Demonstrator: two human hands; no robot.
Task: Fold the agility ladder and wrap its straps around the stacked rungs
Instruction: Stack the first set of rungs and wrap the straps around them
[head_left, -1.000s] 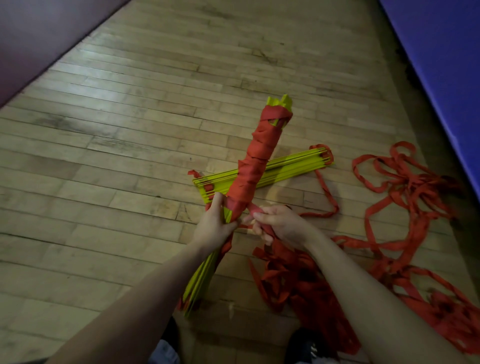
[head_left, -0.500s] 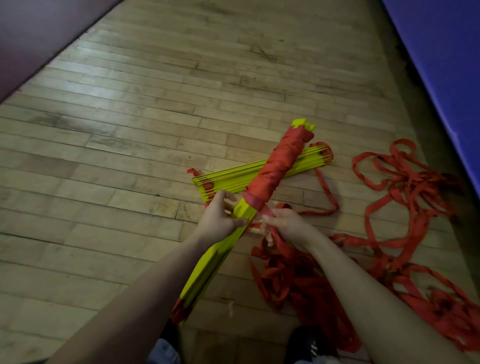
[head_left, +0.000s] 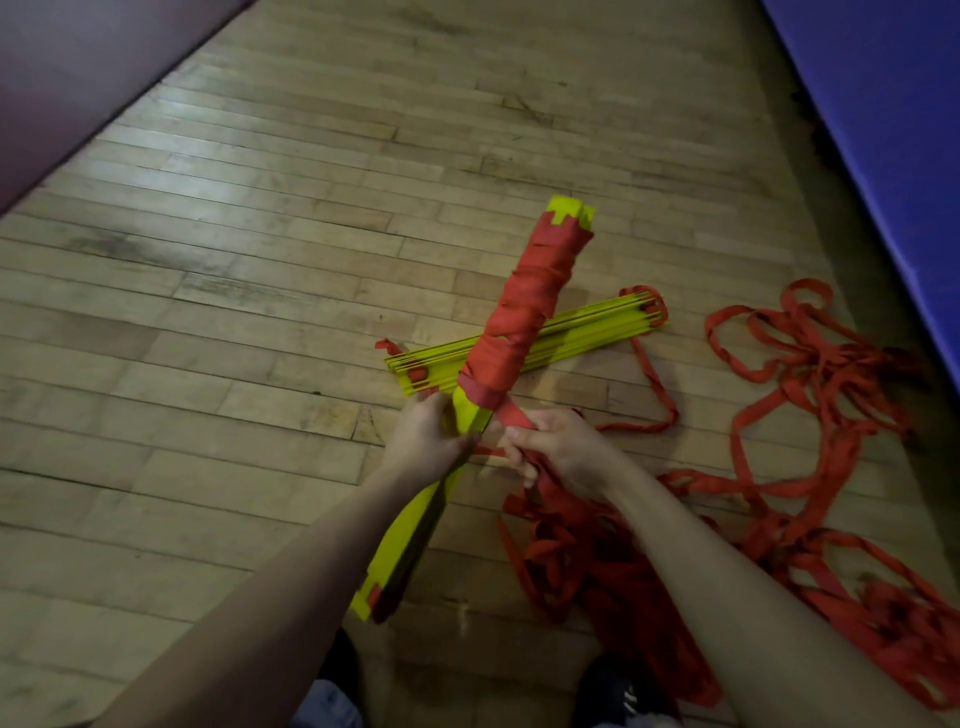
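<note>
Item: stacked rungs (head_left: 470, 457), yellow, held as one bundle above a wood floor (head_left: 260, 270), long axis running from the near lower left up and away to the far upper right. Far half bound in red strap wrap (head_left: 524, 306); near half bare yellow, not yet wrapped. Left hand (head_left: 431, 436) grips the bundle at mid-length, fingers curled round it, just below the last turn of wrap. Right hand (head_left: 553, 447) sits just beside the bundle on its right, fingers curled and pinching the working strap (head_left: 511, 413), which runs taut from the lowest turn down into that hand. Judgement: the next turn goes across the bare yellow toward the near end, so the strap must pass around the bundle at the left hand's grip; the right hand is the nearer to the feed. Loose straps (head_left: 779, 499) lie heaped on the floor to the right, trailing under the right forearm. Second rung stack (head_left: 582, 332), unwrapped, lies flat on the floor beneath, crossing the held bundle. Blue mat (head_left: 883, 130) along the right edge.
</note>
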